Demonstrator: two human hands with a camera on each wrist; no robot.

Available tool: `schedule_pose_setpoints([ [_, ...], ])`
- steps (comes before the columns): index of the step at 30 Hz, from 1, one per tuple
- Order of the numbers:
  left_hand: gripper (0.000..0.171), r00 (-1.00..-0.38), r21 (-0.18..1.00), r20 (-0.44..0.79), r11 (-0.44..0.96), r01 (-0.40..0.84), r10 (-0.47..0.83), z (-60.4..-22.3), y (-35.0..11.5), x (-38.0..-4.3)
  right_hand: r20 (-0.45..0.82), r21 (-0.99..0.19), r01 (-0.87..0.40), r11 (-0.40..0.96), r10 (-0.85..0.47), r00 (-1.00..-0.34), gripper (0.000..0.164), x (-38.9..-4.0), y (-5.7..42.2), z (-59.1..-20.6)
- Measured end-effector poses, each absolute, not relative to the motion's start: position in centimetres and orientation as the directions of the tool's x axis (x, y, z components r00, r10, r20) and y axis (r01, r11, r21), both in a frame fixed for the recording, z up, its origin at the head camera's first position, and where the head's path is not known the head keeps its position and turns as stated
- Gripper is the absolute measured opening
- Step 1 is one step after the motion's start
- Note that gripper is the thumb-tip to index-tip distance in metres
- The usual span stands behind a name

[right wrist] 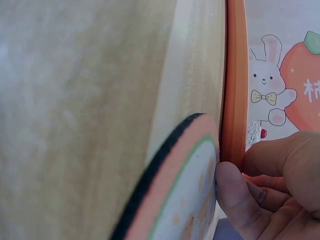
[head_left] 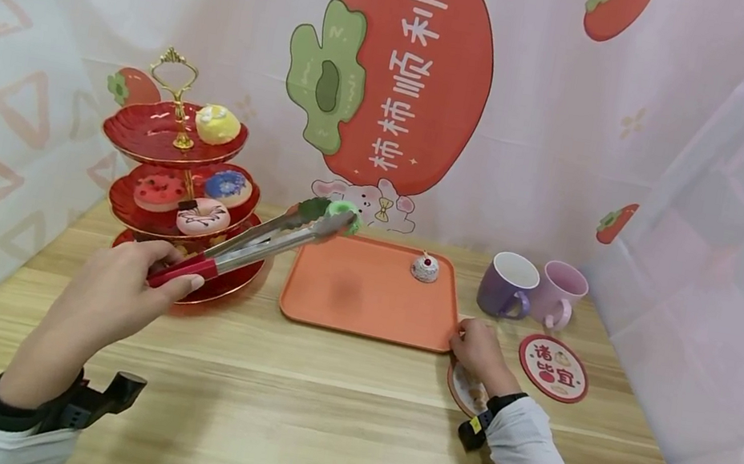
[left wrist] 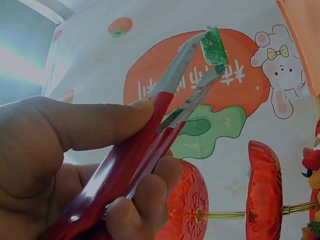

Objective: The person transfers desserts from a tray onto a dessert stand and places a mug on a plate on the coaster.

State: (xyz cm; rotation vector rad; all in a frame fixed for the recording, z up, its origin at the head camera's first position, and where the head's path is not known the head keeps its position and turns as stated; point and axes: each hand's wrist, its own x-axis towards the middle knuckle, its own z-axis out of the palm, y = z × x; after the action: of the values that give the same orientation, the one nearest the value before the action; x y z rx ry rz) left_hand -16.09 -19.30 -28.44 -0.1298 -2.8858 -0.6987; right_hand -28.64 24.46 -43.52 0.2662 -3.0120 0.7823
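Note:
My left hand (head_left: pixel 121 294) grips red-handled metal tongs (head_left: pixel 260 247), thumb on one handle and fingers curled round the other. Between the tong tips is a small green donut (head_left: pixel 344 210), held above the back left of the orange tray (head_left: pixel 376 298); the left wrist view shows the green donut (left wrist: pixel 214 47) edge-on. My right hand (head_left: pixel 480 355) pinches the tray's near right corner, and its thumb and finger meet at the orange rim (right wrist: pixel 235 100) in the right wrist view. A white cupcake-like sweet (head_left: pixel 425 268) with a red top sits at the tray's back right.
A three-tier red stand (head_left: pixel 140 126) at left bears a yellow bun (head_left: pixel 217 125) and several donuts (head_left: pixel 202 216). Purple (head_left: pixel 500 289) and pink (head_left: pixel 564 287) mugs stand at right, near a round coaster (head_left: pixel 553 368). Another coaster (head_left: pixel 460 388) lies partly under my right hand.

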Motion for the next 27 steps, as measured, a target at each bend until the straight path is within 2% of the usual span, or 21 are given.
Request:
schedule_pose_setpoints([
  [11,0.046,-0.976,0.405,0.217,0.907,0.118,0.03,-28.1,-20.8,-15.5,0.049,-0.494,-0.161,0.855,-0.157,-0.986,0.012,-28.5,24.3,-43.2],
  [19,0.037,-0.966,0.409,0.257,0.902,0.137,0.03,-27.9,-21.8,-15.0,0.062,-0.484,-0.168,0.859,-0.158,-0.985,0.012,-28.4,24.3,-43.1],
  [27,0.038,-0.971,0.417,0.24,0.905,0.088,-0.016,-27.4,-22.5,-14.5,0.055,-0.483,-0.164,0.86,-0.157,-0.986,0.012,-28.5,24.3,-43.1],
])
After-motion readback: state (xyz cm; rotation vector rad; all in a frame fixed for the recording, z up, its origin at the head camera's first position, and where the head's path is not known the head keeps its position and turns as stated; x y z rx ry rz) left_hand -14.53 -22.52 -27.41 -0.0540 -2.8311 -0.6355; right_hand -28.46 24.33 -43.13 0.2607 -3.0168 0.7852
